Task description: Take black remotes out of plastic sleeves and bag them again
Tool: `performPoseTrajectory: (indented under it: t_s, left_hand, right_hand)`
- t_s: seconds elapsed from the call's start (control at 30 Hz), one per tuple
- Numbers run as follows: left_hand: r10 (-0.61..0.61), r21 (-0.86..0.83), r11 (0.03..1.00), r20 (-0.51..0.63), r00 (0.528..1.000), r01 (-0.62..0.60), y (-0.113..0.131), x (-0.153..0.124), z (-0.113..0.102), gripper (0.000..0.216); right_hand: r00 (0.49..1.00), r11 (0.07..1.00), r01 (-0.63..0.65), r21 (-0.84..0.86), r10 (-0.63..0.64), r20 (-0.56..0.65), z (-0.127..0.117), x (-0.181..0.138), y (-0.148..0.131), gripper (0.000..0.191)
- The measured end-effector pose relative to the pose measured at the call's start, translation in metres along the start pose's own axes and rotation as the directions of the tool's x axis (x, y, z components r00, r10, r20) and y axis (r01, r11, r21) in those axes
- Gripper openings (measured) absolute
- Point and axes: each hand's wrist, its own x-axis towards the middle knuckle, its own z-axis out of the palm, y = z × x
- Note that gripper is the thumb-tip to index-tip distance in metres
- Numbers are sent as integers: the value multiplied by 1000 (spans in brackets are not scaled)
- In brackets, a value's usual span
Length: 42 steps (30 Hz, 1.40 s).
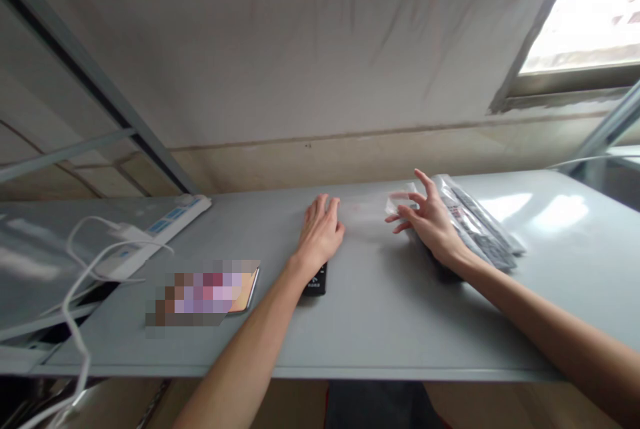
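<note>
My left hand (320, 234) lies palm down over a black remote control (315, 284) on the grey table. Its fingers curve down over the far part of the remote, and only the near end shows below the wrist. To the right, my right hand (434, 221) is open, its fingers spread above the table. A piece of clear plastic wrapping (399, 201) lies by its fingertips; I cannot tell whether they touch it. Beneath and beside this hand are dark grey items in clear plastic packaging (480, 232), partly hidden by the hand and wrist.
A phone (246, 292) with a blurred-out screen rests left of my left forearm. Farther left, a white power strip (165, 229) carries a plugged-in charger and loose white cables (83, 342). Behind the grey table (380, 332) stands a wall, with metal frame posts (165, 156) on the left.
</note>
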Motion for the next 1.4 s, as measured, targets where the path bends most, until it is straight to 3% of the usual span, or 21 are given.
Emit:
performPoseTrajectory:
  t_s: [0.1,0.17,0.3,0.4,0.53,0.73,0.87,1.0,1.1,1.27,1.4]
  left_hand:
    - [-20,6,1000,132,991,19,0,-2,0,52]
    - [-52,19,999,185,981,49,0,-3,0,53]
    - [-77,45,997,210,975,69,-2,-3,0,57]
    - [-89,54,995,193,977,80,-4,-3,0,58]
    - [-119,58,992,188,975,110,-6,-3,0,58]
    - [-134,82,990,215,968,119,-11,-1,0,58]
    - [-152,107,986,231,961,130,-14,2,0,59]
    - [-78,70,996,234,969,63,-14,3,4,62]
    - [-23,73,997,177,984,10,-12,2,9,64]
    - [-51,127,991,155,987,31,-7,0,11,60]
    - [-38,95,995,182,983,21,-2,-2,8,62]
  right_hand:
    - [996,989,81,-126,-83,-14,-3,3,6,96]
    - [981,932,181,-313,-193,-9,-4,3,9,84]
    - [926,640,361,-678,-329,183,-2,-4,9,59]
    - [898,473,440,-764,-211,386,4,-13,9,55]
    - [866,381,469,-797,-18,500,12,-21,8,54]
    - [890,302,440,-845,-21,456,11,-21,7,61]
    - [877,250,470,-847,-22,480,10,-20,9,60]
    - [870,229,487,-843,-44,491,11,-19,7,57]
    - [871,235,483,-844,-35,489,11,-19,4,56]
    - [878,303,460,-835,-13,479,9,-19,1,57]
    - [868,352,494,-795,-145,475,9,-17,-9,66]
